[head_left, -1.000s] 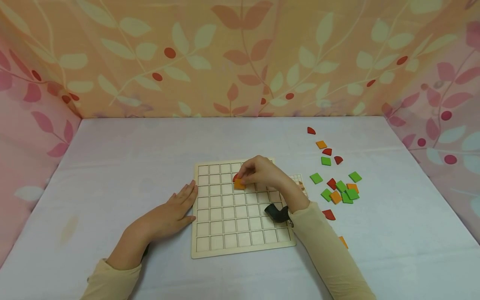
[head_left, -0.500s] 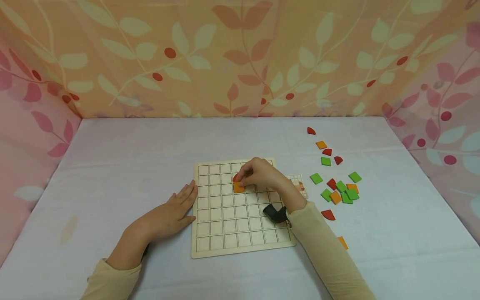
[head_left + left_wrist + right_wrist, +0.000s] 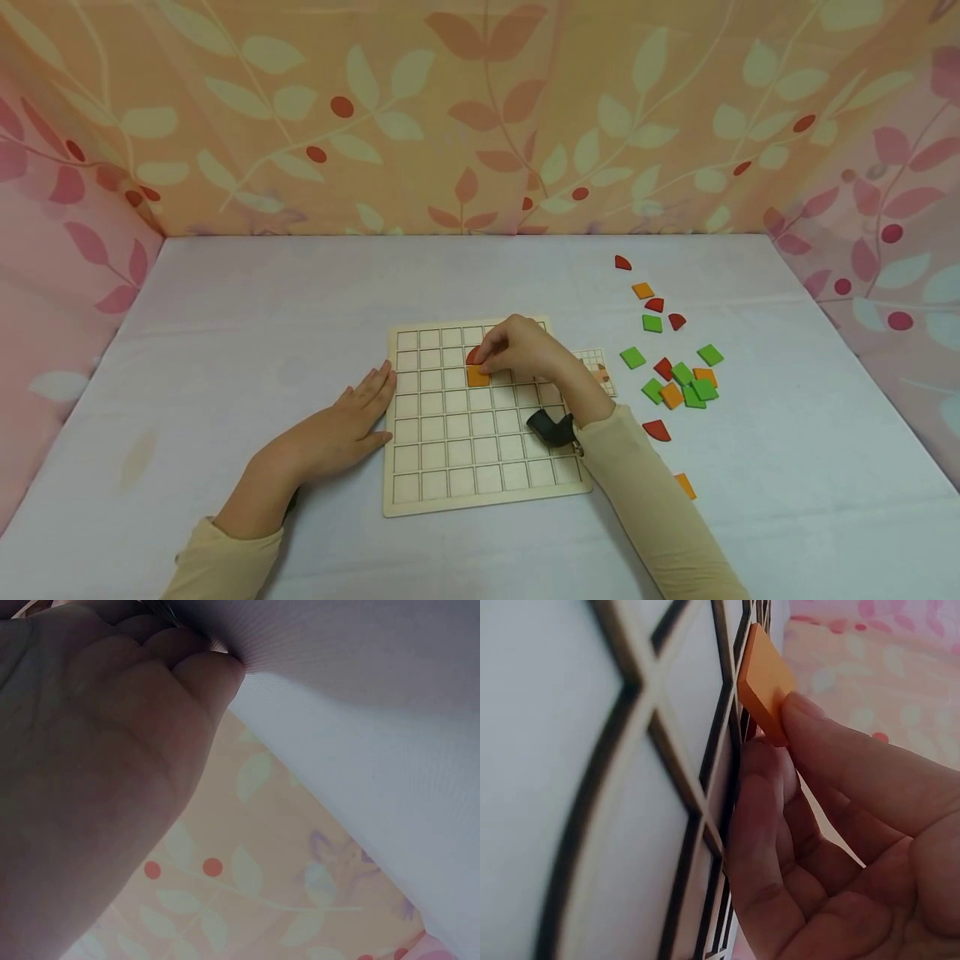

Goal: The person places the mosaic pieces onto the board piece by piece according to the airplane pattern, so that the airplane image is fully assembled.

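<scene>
Mid-frame in the head view, the right grip pinches an orange tile at the grid board; the left grip, fingers straight, rests by its left edge. A tilted release could leave the tile crooked or nudge the red piece just above.

Head view faces forward, down over table; wrist views sit close; head and right-wrist share orange tile.

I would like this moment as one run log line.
right hand: pinches orange square at board | left hand: at board's left edge | red piece: on board | green pieces: right of board
</scene>
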Demonstrator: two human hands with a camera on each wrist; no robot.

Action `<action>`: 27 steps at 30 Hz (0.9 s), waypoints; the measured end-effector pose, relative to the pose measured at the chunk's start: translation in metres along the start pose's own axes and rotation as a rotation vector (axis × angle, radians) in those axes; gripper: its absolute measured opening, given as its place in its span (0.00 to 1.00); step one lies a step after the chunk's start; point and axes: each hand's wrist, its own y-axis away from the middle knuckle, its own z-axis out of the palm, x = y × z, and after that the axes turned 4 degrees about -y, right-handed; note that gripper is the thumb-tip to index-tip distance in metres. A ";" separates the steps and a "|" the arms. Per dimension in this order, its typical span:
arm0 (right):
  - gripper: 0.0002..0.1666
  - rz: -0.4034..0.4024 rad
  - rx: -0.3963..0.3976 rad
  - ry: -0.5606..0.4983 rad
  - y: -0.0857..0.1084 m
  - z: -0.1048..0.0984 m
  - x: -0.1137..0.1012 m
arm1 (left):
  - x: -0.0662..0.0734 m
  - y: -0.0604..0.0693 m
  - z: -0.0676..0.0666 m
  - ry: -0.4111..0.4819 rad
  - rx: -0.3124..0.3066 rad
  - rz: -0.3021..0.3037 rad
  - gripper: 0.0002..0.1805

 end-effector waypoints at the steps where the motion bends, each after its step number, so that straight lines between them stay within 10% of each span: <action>1: 0.02 0.001 -0.001 0.000 0.000 0.000 0.000 | 0.000 0.000 0.000 -0.001 0.000 0.000 0.39; 27: 0.08 0.083 0.211 -0.123 0.045 -0.051 0.022 | 0.001 -0.001 0.000 -0.018 0.006 -0.002 0.41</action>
